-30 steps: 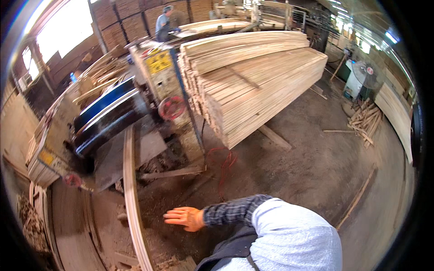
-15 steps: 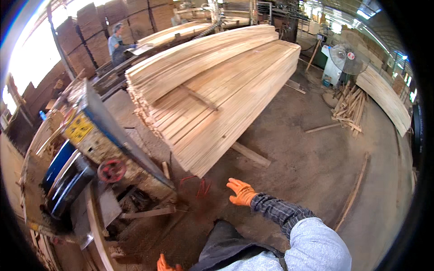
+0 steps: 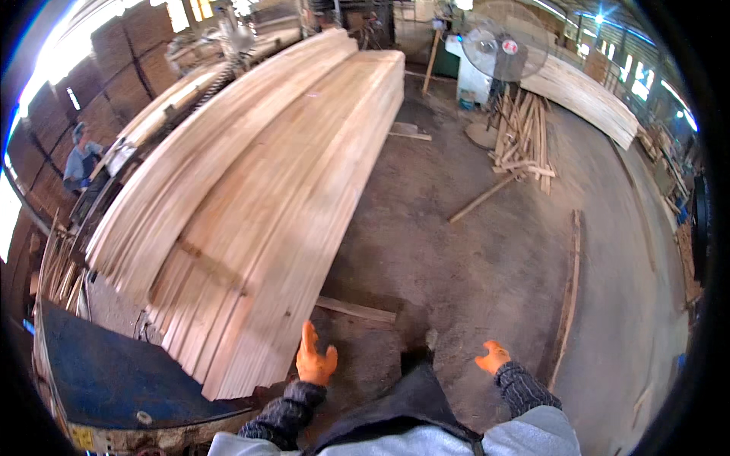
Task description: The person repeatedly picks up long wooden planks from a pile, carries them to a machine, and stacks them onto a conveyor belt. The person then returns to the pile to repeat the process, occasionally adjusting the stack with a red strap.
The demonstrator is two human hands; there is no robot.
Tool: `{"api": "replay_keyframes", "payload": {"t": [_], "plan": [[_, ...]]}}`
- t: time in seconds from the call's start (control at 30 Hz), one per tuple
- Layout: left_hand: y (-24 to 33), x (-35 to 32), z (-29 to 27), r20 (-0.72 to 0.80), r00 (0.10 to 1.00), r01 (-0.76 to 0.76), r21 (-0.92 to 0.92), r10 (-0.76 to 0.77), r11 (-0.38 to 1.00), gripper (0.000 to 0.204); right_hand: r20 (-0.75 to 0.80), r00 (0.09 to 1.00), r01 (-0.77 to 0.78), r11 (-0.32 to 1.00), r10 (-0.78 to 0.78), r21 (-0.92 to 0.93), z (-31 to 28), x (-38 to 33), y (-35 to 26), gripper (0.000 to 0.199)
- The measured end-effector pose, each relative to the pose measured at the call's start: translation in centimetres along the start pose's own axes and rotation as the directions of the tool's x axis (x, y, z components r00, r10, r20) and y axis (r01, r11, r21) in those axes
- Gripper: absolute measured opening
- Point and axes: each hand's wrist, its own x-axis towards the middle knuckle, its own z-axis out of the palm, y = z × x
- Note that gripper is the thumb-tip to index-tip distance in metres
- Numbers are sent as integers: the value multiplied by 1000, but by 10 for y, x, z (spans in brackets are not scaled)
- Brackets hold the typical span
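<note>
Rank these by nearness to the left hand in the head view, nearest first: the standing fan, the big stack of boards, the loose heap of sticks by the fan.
1. Big stack of boards: just up and left of the left hand.
2. Heap of sticks: far up and right, on the floor.
3. Standing fan: beyond the sticks, at the top.

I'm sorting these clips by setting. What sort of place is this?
Most likely a sawmill or timber workshop. A tall stack of long sawn boards fills the left, offcuts lie heaped on the dusty concrete floor near a standing fan, and both orange-gloved hands, left hand and right hand, are empty.
</note>
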Motion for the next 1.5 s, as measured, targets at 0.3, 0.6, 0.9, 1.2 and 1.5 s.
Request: {"api": "replay_keyframes", "payload": {"t": [0.3, 0.6, 0.9, 1.2, 1.5], "plan": [[16, 165, 140, -139, 922, 352, -90, -362, 932, 109, -180, 977, 148, 972, -116, 180, -176, 238, -51, 64], [18, 400, 247, -248, 865, 426, -97, -437, 899, 111, -511, 806, 413, 903, -299, 123, -391, 571, -165, 57], [157, 749, 435, -48, 935, 331, -243, -352, 912, 106, -131, 979, -104, 929, 159, 357, -451, 727, -106, 68], [268, 1078, 588, -226, 963, 73, -312, -148, 947, 103, 177, 952, -191, 938, 249, -290, -557, 987, 14, 65], [277, 1229, 645, -479, 819, 240, -212, -315, 947, 100, -208, 957, 232, 964, -203, 127, -787, 1390, -360, 60]]}}
